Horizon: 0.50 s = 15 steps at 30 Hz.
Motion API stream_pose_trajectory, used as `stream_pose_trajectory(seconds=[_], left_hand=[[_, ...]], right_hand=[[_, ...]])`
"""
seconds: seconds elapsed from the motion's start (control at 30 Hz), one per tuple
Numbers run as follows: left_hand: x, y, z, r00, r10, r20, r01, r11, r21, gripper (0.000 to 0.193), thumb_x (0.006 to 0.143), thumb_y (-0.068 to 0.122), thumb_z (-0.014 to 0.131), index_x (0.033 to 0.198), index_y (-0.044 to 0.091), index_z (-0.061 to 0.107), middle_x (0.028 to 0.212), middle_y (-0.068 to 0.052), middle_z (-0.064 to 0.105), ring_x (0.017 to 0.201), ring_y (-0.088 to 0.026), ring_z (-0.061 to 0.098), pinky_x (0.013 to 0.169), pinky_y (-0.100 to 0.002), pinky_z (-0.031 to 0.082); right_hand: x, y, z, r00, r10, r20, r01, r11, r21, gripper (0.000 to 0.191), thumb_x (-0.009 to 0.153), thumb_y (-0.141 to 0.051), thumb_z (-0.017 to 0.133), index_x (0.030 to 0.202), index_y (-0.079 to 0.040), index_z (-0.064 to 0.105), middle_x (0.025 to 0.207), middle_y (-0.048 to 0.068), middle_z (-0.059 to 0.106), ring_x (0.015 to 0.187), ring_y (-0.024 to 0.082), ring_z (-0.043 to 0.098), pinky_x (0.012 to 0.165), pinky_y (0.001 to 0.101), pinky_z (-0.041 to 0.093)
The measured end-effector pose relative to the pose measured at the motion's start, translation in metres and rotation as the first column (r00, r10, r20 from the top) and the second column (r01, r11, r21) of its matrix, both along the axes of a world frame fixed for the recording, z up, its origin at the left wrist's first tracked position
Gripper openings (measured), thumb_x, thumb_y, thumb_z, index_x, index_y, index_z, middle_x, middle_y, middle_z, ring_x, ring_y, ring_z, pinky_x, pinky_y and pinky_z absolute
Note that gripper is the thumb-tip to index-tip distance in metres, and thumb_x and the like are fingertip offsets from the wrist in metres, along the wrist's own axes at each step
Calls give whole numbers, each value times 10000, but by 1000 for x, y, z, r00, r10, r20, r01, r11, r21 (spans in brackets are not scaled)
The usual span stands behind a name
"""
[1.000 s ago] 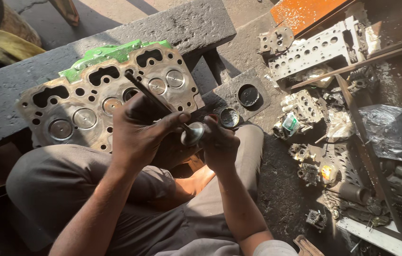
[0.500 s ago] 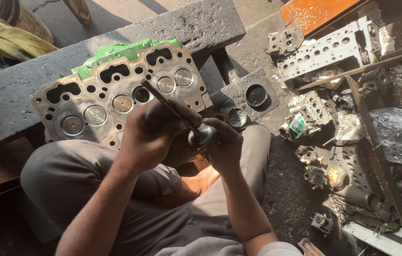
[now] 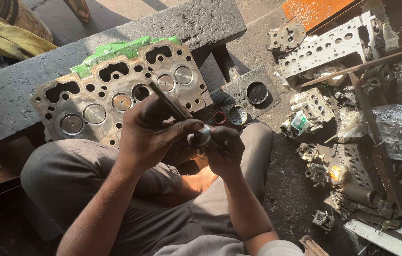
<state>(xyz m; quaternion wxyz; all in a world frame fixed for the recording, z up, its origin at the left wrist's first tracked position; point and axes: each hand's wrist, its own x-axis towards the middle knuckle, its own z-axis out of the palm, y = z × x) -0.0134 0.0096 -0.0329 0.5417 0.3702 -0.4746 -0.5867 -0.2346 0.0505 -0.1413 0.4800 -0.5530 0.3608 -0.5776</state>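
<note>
stone slab (image 3: 16,102) | bears cylinder head (image 3: 115,95) || floor (image 3: 286,189) | second cylinder head (image 3: 329,45), scattered engine parts, plastic bag (image 3: 400,128)

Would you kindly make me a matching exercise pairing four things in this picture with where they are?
Things:
1. valve
2. cylinder head
3. yellow gloves
4. plastic bag

Places:
A. top left corner
B. far right, among the parts
C. between left hand and right hand
D. leaning on the stone slab, in front of the knees

Pairs: 1-C, 2-D, 3-A, 4-B
</note>
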Motion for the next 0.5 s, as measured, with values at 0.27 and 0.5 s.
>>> stream_pose_trajectory(seconds=[0.27,0.5], left_hand=[[9,-8,4,991,-112,-75,109,993,-47,236,940,-123,594,1113,9,687,1082,-96,772,1060,-168,755,990,-333,622],[40,-25,0,948,311,61,-313,949,24,116,1009,-53,675,1118,-16,683,1078,-135,769,1021,-202,784,911,-344,633]], right_hand=[[1,-21,8,990,32,-138,-7,984,181,382,1014,-11,683,1380,-9,572,1044,134,755,902,152,717,786,246,586],[8,-36,-91,188,-178,-966,80,983,-166,216,873,-184,726,972,7,708,976,302,694,862,482,690,755,547,556]])
